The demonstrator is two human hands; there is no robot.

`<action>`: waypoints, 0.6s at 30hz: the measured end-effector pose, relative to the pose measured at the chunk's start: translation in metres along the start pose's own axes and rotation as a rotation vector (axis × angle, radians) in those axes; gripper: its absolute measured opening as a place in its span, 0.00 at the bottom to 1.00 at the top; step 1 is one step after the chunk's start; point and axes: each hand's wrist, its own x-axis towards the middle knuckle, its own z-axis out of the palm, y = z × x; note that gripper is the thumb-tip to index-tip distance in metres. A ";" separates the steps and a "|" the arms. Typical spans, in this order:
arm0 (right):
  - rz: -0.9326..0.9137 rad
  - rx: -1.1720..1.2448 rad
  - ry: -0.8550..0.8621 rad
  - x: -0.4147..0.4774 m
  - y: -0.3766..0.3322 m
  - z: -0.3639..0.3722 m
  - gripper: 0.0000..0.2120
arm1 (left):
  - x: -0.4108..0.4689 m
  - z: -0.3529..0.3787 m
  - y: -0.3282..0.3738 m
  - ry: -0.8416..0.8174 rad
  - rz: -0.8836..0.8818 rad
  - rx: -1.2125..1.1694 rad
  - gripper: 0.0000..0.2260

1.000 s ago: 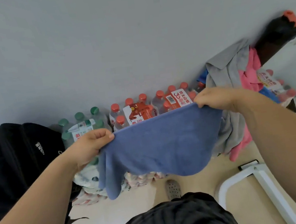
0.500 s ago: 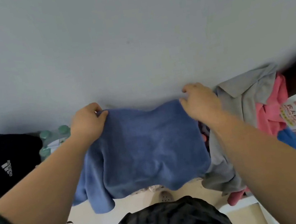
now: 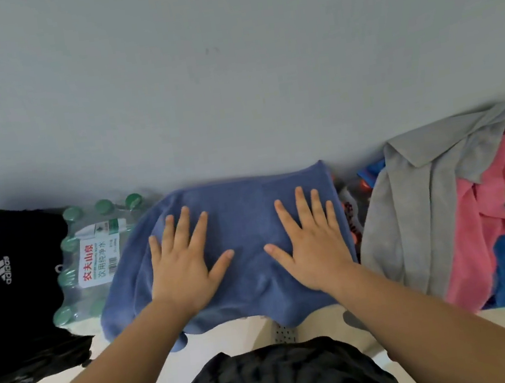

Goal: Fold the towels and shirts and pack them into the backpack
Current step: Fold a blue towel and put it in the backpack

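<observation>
Left hand (image 3: 180, 265) and right hand (image 3: 313, 247) press the blue towel (image 3: 242, 224) flat atop the bottle packs (image 3: 93, 263).
Fingers spread, gripping nothing; its near edge overhangs, so that lumpy footing could let it slide off, short of the backpack (image 3: 12, 303) at left.

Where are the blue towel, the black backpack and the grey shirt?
blue towel (image 3: 242, 224), head view, on its flat middle.
black backpack (image 3: 14, 319), head view, on its front below the white logo.
grey shirt (image 3: 409, 219), head view, on its body below the collar.
</observation>
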 end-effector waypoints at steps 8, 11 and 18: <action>0.029 -0.016 -0.001 0.004 0.012 -0.004 0.42 | 0.030 0.010 -0.012 -0.085 0.052 0.077 0.40; 0.034 -0.013 0.003 0.003 0.014 -0.004 0.42 | 0.033 0.004 -0.013 -0.106 0.092 0.073 0.40; 0.015 -0.112 0.031 0.004 0.009 -0.012 0.41 | -0.015 -0.022 -0.040 0.195 -0.114 -0.085 0.29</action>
